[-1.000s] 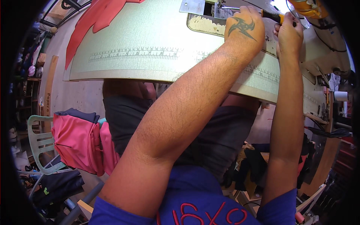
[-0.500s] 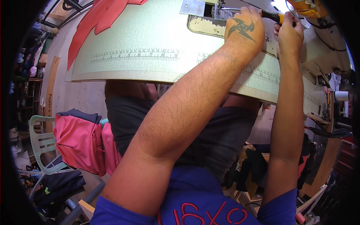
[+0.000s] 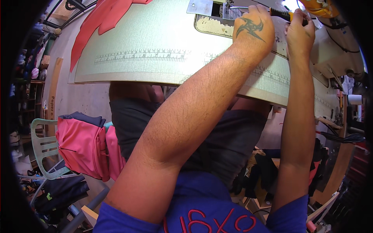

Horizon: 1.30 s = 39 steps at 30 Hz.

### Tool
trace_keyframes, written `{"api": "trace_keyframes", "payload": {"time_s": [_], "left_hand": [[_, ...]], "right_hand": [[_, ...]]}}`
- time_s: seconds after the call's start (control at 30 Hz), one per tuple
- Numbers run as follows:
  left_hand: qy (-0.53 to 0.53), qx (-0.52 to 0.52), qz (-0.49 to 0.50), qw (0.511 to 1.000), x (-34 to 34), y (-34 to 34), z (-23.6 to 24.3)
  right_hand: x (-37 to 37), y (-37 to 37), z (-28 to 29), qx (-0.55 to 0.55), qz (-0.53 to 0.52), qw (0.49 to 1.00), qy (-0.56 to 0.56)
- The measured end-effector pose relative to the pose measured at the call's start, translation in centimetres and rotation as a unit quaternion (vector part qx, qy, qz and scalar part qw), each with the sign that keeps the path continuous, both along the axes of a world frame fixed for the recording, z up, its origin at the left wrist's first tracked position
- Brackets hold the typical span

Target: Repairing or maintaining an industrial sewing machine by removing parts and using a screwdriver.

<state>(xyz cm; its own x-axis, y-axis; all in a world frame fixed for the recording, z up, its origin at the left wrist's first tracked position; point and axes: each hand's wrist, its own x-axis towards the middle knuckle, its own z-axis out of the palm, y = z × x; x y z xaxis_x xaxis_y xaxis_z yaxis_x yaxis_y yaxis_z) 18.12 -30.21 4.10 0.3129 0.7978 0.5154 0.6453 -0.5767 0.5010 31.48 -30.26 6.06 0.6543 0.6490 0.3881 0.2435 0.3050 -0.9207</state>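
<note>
A screwdriver (image 3: pixel 280 14) with a black and yellow handle lies level across the top of the sewing machine's working area. Its thin metal shaft points left, toward the presser foot area (image 3: pixel 229 6). My right hand (image 3: pixel 300 37) pinches the handle's end between thumb and fingers. Curled over the shaft is my left hand (image 3: pixel 253 30), dark tattoo on its back; its fingertips are mostly hidden. Below the shaft's tip sits the shiny needle plate (image 3: pixel 230 14). To its left, a metal slide plate (image 3: pixel 199 7) stands apart, with a dark gap between them.
Coral-red fabric (image 3: pixel 91 33) drapes over the left of the pale sewing table (image 3: pixel 136 72), which has a printed ruler along its front. A green plastic chair (image 3: pixel 37 134) holds folded pink cloth (image 3: pixel 81 145). An orange-yellow object (image 3: pixel 320 7) and a dark cable are at upper right.
My right hand's fingers have shifted and turned slightly on the screwdriver handle, moving a little upward. My left hand stays almost where it was.
</note>
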Motion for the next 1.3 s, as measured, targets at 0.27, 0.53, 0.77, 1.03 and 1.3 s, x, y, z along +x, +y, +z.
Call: {"api": "trace_keyframes", "payload": {"time_s": [0.27,0.53,0.77,1.03,1.3], "left_hand": [[-0.007,-0.001,-0.005,1.0,0.0,-0.1,0.3],[0.016,-0.009,-0.007,1.0,-0.1,-0.1,0.3],[0.013,-0.007,-0.007,1.0,-0.3,-0.1,0.3],[0.007,-0.016,-0.004,1.0,-0.1,0.1,0.2],[0.002,-0.03,-0.009,1.0,-0.1,0.0,0.3]], "right_hand": [[0.3,0.1,0.1,0.029,-0.016,0.999,-0.014],[0.4,-0.1,0.1,0.046,-0.016,0.998,-0.029],[0.1,-0.2,0.2,0.002,0.001,1.0,0.004],[-0.2,-0.4,0.4,0.055,-0.046,0.997,-0.025],[0.8,-0.3,0.1,0.056,-0.003,0.998,-0.037]]}}
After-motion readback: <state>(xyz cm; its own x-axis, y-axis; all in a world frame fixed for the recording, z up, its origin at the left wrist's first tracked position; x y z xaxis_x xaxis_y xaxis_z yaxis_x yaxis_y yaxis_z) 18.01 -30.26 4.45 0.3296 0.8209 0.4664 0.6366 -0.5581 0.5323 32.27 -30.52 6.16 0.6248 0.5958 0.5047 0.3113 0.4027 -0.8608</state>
